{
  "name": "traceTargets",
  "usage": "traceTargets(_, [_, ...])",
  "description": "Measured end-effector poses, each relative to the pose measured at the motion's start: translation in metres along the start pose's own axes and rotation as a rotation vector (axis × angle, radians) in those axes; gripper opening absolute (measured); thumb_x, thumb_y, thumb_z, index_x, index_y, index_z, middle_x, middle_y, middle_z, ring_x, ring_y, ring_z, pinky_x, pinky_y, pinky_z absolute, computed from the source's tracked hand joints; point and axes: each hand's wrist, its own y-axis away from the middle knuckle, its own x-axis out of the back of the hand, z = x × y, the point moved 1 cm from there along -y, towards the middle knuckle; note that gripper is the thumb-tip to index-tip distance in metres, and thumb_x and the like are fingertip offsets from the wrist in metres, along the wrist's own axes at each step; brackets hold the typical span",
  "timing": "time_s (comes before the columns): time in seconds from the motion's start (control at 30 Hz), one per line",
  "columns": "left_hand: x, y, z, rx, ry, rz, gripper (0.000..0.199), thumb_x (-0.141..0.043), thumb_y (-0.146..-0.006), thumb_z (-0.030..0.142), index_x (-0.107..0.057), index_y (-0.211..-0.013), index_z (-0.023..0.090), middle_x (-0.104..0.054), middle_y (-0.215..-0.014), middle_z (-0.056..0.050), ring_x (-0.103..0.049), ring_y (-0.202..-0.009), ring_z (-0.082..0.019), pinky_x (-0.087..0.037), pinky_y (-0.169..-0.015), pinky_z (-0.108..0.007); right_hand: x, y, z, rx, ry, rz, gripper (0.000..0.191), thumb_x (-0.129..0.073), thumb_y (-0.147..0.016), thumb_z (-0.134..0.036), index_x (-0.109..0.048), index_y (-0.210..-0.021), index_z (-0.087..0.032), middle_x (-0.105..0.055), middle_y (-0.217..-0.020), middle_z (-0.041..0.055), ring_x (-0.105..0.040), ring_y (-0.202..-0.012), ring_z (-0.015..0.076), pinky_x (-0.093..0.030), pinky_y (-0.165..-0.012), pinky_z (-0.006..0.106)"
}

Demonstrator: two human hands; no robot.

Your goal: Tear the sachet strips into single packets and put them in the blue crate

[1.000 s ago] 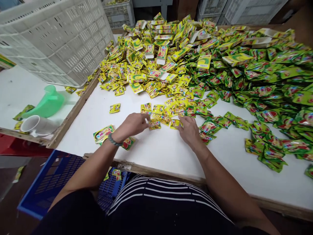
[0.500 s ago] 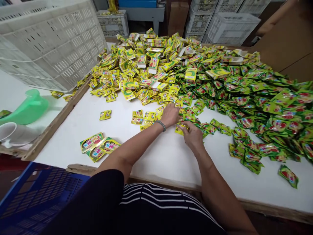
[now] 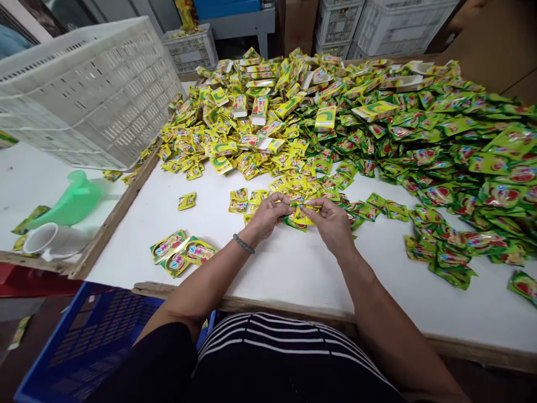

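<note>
My left hand [image 3: 268, 217], with a beaded bracelet at its wrist, is pinched at the near edge of the packet pile, its fingertips on a small packet partly hidden by them. Close on its right, my right hand [image 3: 332, 225] grips a small yellow packet [image 3: 302, 216] between thumb and fingers. Yellow packets [image 3: 239, 200] lie on the white table just left of my hands. Beyond them rises a heap of yellow packets and small boxes [image 3: 251, 140], which turns into green packets with red fruit prints [image 3: 436, 162] on the right.
Flattened printed cartons [image 3: 183, 253] lie at the left front. A wooden strip [image 3: 121, 215] divides off a side surface with a white crate [image 3: 96, 101], a green scoop [image 3: 73, 198] and a white mug [image 3: 56, 240]. Below the table edge stands a blue crate [image 3: 79, 341].
My left hand has drawn back from the pile toward me and turned so its fingers face my right hand. The right hand has stayed nearby, lifting a yellow packet. The view has shifted slightly.
</note>
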Motion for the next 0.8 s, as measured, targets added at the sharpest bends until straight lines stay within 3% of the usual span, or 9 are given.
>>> traceTargets(0.13, [-0.001, 0.008, -0.011, -0.005, 0.070, 0.129, 0.045, -0.082, -0.054, 0.033, -0.051, -0.082, 0.018, -0.049, -0.054, 0.009, -0.039, -0.047, -0.005, -0.024, -0.048, -0.019, -0.006, 0.011, -0.008, -0.046, 0.093, 0.026, 0.036, -0.069, -0.074, -0.055, -0.069, -0.085, -0.021, -0.057, -0.061, -0.0018, -0.049, -0.054, 0.0156, -0.046, -0.058, 0.033])
traceTargets(0.23, [-0.002, 0.010, -0.017, -0.054, 0.055, 0.169, 0.056, -0.089, -0.046, 0.039, -0.051, -0.082, 0.018, -0.045, -0.048, 0.011, -0.034, -0.045, -0.004, -0.023, -0.048, -0.020, -0.010, 0.017, -0.005, -0.053, 0.027, 0.004, 0.041, -0.070, -0.073, -0.054, -0.069, -0.098, -0.021, -0.069, -0.098, 0.0072, -0.062, -0.079, 0.0210, -0.052, -0.073, 0.036])
traceTargets(0.3, [0.000, 0.011, -0.019, -0.083, 0.035, 0.142, 0.057, -0.089, -0.046, 0.043, -0.052, -0.081, 0.017, -0.043, -0.046, 0.012, -0.032, -0.044, -0.004, -0.023, -0.047, -0.020, -0.014, 0.020, 0.001, -0.144, -0.130, -0.043, 0.051, -0.073, -0.071, -0.052, -0.065, -0.112, -0.023, -0.068, -0.111, 0.0093, -0.065, -0.087, 0.0226, -0.054, -0.074, 0.036])
traceTargets(0.43, [0.018, 0.011, -0.008, -0.075, -0.169, -0.050, 0.055, -0.086, -0.054, 0.048, -0.056, -0.088, 0.017, -0.053, -0.052, 0.008, -0.040, -0.045, -0.006, -0.028, -0.047, -0.020, -0.019, 0.024, 0.009, -0.339, -0.292, -0.229, 0.053, -0.079, -0.063, -0.051, -0.066, -0.106, -0.023, -0.073, -0.087, 0.0074, -0.066, -0.067, 0.0235, -0.054, -0.057, 0.034])
traceTargets(0.5, [0.043, 0.003, 0.010, -0.111, -0.346, -0.062, 0.051, -0.083, -0.062, 0.048, -0.057, -0.093, 0.018, -0.064, -0.063, 0.002, -0.052, -0.053, -0.009, -0.037, -0.053, -0.021, -0.017, 0.025, 0.011, -0.343, -0.234, -0.209, 0.051, -0.080, -0.060, -0.052, -0.068, -0.100, -0.022, -0.072, -0.077, 0.0058, -0.063, -0.061, 0.0227, -0.052, -0.052, 0.033])
traceTargets(0.53, [0.062, -0.003, 0.023, -0.155, -0.456, -0.001, 0.047, -0.080, -0.066, 0.048, -0.058, -0.095, 0.018, -0.068, -0.070, 0.000, -0.058, -0.061, -0.011, -0.042, -0.059, -0.023, -0.015, 0.026, 0.013, -0.338, -0.178, -0.193, 0.051, -0.080, -0.060, -0.053, -0.069, -0.098, -0.021, -0.071, -0.074, 0.0050, -0.063, -0.060, 0.0221, -0.051, -0.051, 0.032])
traceTargets(0.63, [0.133, -0.030, 0.077, -0.268, -0.838, 0.389, 0.040, -0.073, -0.075, 0.048, -0.062, -0.099, 0.017, -0.072, -0.094, -0.007, -0.065, -0.085, -0.018, -0.048, -0.076, -0.028, -0.012, 0.025, 0.019, -0.346, 0.007, -0.168, 0.053, -0.078, -0.060, -0.057, -0.070, -0.095, -0.019, -0.069, -0.070, 0.0033, -0.062, -0.060, 0.0203, -0.048, -0.050, 0.027])
traceTargets(0.73, [0.207, -0.054, 0.129, -0.161, -1.054, 0.761, 0.049, -0.071, -0.079, 0.049, -0.063, -0.113, 0.015, -0.068, -0.120, -0.013, -0.063, -0.108, -0.028, -0.048, -0.091, -0.035, -0.013, 0.024, 0.026, -0.385, 0.071, -0.188, 0.059, -0.075, -0.061, -0.061, -0.069, -0.100, -0.017, -0.070, -0.071, 0.0032, -0.064, -0.064, 0.0200, -0.049, -0.051, 0.025])
traceTargets(0.8, [0.242, -0.066, 0.151, -0.108, -1.077, 0.916, 0.050, -0.067, -0.084, 0.048, -0.061, -0.119, 0.013, -0.065, -0.125, -0.014, -0.059, -0.115, -0.030, -0.047, -0.096, -0.038, -0.014, 0.025, 0.030, -0.414, 0.059, -0.206, 0.060, -0.075, -0.061, -0.062, -0.068, -0.101, -0.017, -0.073, -0.077, 0.0044, -0.066, -0.070, 0.0214, -0.053, -0.056, 0.025])
